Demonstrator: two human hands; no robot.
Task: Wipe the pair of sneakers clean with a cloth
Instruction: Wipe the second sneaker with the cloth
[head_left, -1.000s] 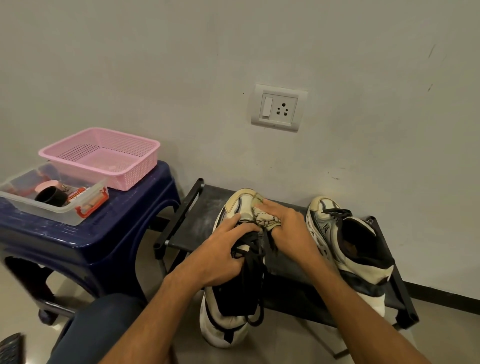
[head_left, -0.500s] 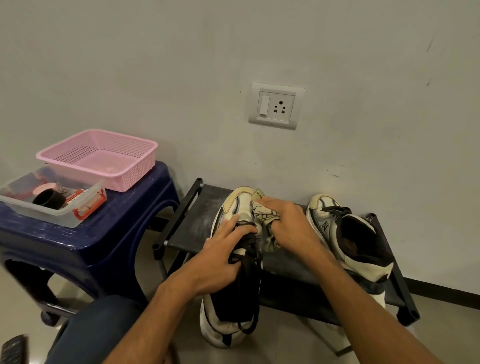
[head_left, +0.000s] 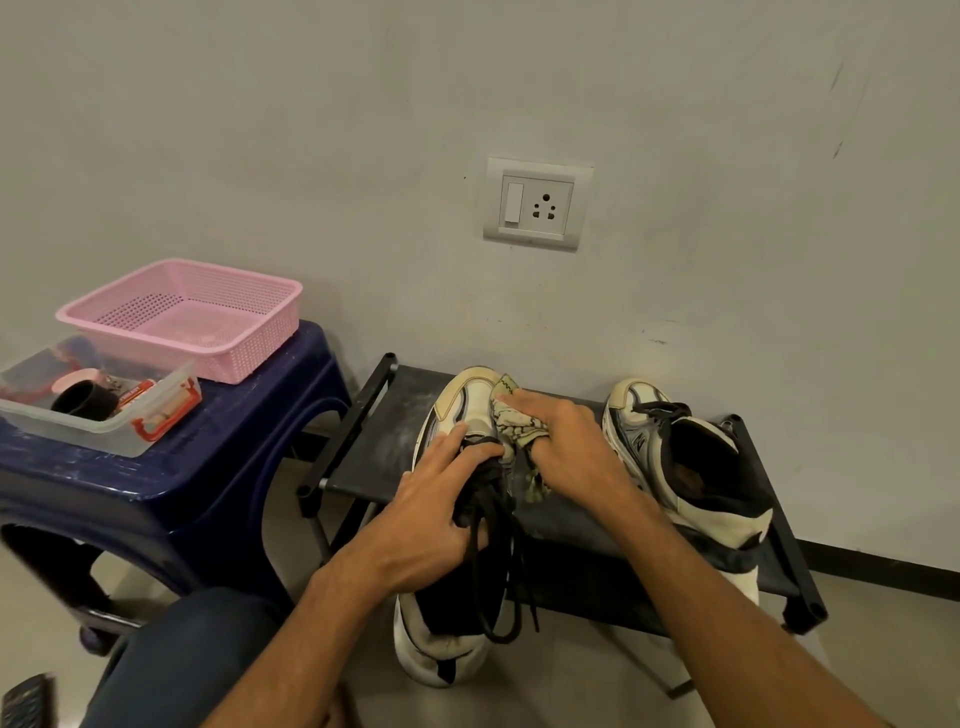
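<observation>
Sneaker (head_left: 467, 400) is gripped at the laces by the curled left hand (head_left: 431, 514), steadied so its toe can be rubbed with a cloth (head_left: 511, 423) bunched in the right hand (head_left: 566, 447), second sneaker (head_left: 685, 467) parked just right.

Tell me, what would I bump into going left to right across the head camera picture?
Clear box → pink basket → held sneaker → right hand gripping the cloth → other sneaker.

Black rack (head_left: 384, 441): left sneaker (head_left: 467, 400), right sneaker (head_left: 701, 467). Stool (head_left: 249, 447): basket (head_left: 249, 358), box (head_left: 78, 428).
</observation>
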